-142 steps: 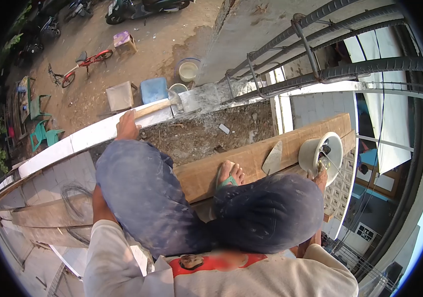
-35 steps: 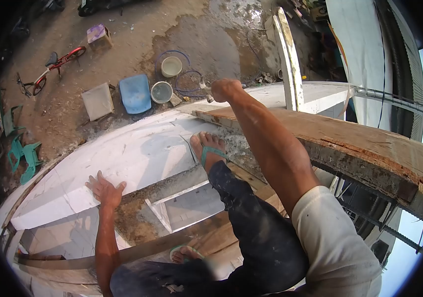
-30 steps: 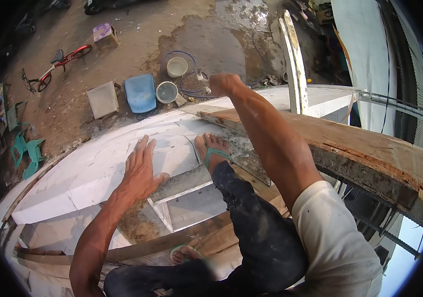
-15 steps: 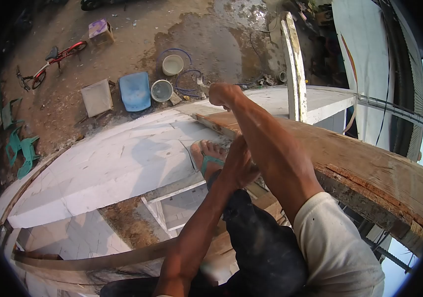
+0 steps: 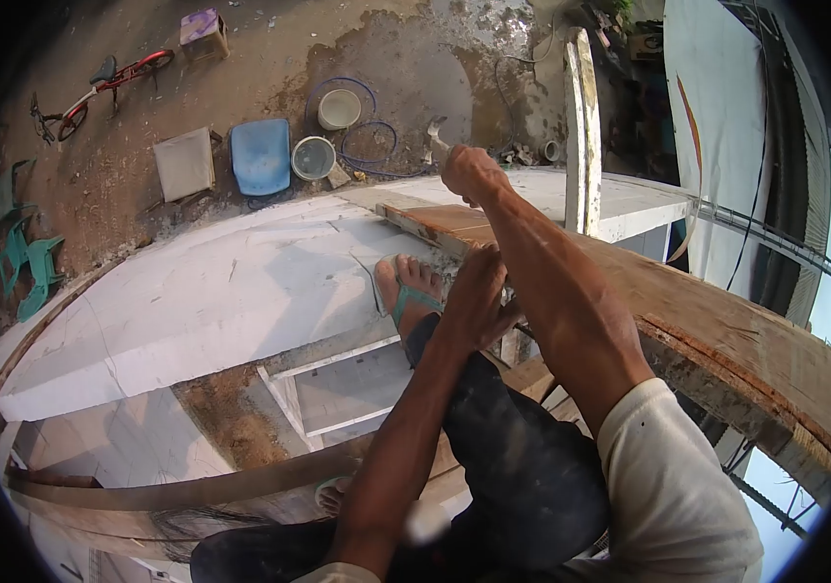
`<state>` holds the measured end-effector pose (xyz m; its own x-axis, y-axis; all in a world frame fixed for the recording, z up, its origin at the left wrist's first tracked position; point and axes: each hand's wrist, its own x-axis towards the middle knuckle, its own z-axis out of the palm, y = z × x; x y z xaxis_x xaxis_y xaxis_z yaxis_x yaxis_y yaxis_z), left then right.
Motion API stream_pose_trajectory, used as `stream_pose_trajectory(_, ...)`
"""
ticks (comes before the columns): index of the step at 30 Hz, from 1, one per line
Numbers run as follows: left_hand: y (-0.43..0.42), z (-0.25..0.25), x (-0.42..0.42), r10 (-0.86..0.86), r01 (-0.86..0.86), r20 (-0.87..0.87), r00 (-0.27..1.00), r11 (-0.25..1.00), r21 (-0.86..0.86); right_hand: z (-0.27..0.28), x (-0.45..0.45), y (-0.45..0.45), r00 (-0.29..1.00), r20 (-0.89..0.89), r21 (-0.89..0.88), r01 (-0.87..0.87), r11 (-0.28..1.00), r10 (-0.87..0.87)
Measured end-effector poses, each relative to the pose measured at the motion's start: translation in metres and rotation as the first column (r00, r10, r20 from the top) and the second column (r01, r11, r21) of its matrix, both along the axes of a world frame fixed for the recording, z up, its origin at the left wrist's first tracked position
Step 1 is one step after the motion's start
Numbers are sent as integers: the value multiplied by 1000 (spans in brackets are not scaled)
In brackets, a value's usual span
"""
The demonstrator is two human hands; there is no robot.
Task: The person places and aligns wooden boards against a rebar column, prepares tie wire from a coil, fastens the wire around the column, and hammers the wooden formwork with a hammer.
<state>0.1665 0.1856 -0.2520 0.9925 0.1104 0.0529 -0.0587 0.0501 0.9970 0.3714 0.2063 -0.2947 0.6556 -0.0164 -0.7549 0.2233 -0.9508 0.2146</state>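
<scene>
My right hand point(image 5: 474, 176) is closed round a hammer point(image 5: 437, 136), whose metal head sticks out past the fist, above the far end of a long wooden board point(image 5: 716, 311). Its handle is mostly hidden by the hand. My left hand point(image 5: 478, 299) is closed low against the near side of the board, below the right forearm. What its fingers hold, if anything, is hidden. Just left of it, my foot in a green flip-flop point(image 5: 416, 294) rests on a white ledge point(image 5: 192, 301).
Far below on the ground are a blue chair point(image 5: 261, 157), two buckets, a blue hose, green chairs point(image 5: 41, 272) and a red bicycle point(image 5: 109, 85). An upright white-stained post point(image 5: 582, 136) rises beyond the board. A curved wooden plank point(image 5: 192, 494) runs beneath me, beside open gaps.
My right hand and the hammer have moved slightly up and right, away from the left hand. My left hand stays by the board. The whole view has shifted a little.
</scene>
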Motion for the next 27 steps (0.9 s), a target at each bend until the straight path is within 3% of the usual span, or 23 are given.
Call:
stream_pose_trajectory(1, 0, -1, 0, 5, -5, -8, 1000, 1000, -4, -3, -2, -4, 994, 104, 108, -28, 994, 17)
stream_pose_trajectory(2, -3, -2, 0, 61, -61, 35, 998, 998, 15, -5, -5, -5, 995, 97, 104, -32, 994, 22)
stream_pose_trajectory(4, -7, -6, -1, 119, -122, 78, 990, 992, 26, -8, -9, -7, 993, -114, -1, -16, 1000, 16)
stream_pose_trajectory(5, -7, -6, -1, 132, -138, 101, 986, 989, 52, -11, -16, -2, 981, -172, -138, -113, 984, 88)
stream_pose_trajectory(6, -6, -4, 0, 145, -155, 126, 981, 985, 79, -6, -18, -6, 981, -171, -143, -116, 983, 91)
stream_pose_trajectory(8, -4, 0, 0, 132, -133, 73, 989, 991, 10, 8, -21, -12, 946, -157, -71, -297, 952, 283)
stream_pose_trajectory(10, 0, 3, 0, 121, -119, 20, 993, 991, -53, 2, -1, -11, 948, -187, -98, -278, 955, 257)
stream_pose_trajectory(12, 3, 9, 0, 101, -101, -27, 995, 995, -15, 16, 9, 1, 974, -67, -124, -225, 966, 219)
stream_pose_trajectory(13, 4, 11, 0, 100, -101, -26, 995, 995, -16, 21, 11, 10, 999, 31, -132, 41, 990, -38)
stream_pose_trajectory(14, 5, 13, 0, 100, -101, -23, 995, 994, -37, 18, 12, 6, 999, 29, -134, 40, 990, -37)
stream_pose_trajectory(16, 3, 8, 0, 107, -108, -29, 994, 993, -55, 4, 17, -5, 976, 176, 132, 107, 985, -130)
stream_pose_trajectory(17, -1, 2, 0, 126, -126, -1, 992, 991, -50, 4, 10, -1, 977, 172, 131, 106, 986, -128)
stream_pose_trajectory(19, -8, -3, -2, 145, -143, 25, 989, 988, -53, 11, -10, 7, 995, -80, -107, -59, 993, 51)
stream_pose_trajectory(21, -8, -2, 0, 220, -219, 55, 974, 975, -35, -48, -4, -34, 811, -306, -149, -559, 816, 499)
stream_pose_trajectory(22, -8, -1, 0, 226, -224, 56, 973, 974, -36, -39, -16, -27, 893, -226, -219, -436, 873, 389)
stream_pose_trajectory(26, 0, 6, -2, 171, -170, 4, 985, 983, -63, -32, 14, -6, 857, -257, -170, -494, 852, 446)
stream_pose_trajectory(27, 0, 8, 0, 150, -152, -30, 988, 985, -86, -26, 23, 3, 952, -154, -167, -289, 942, 265)
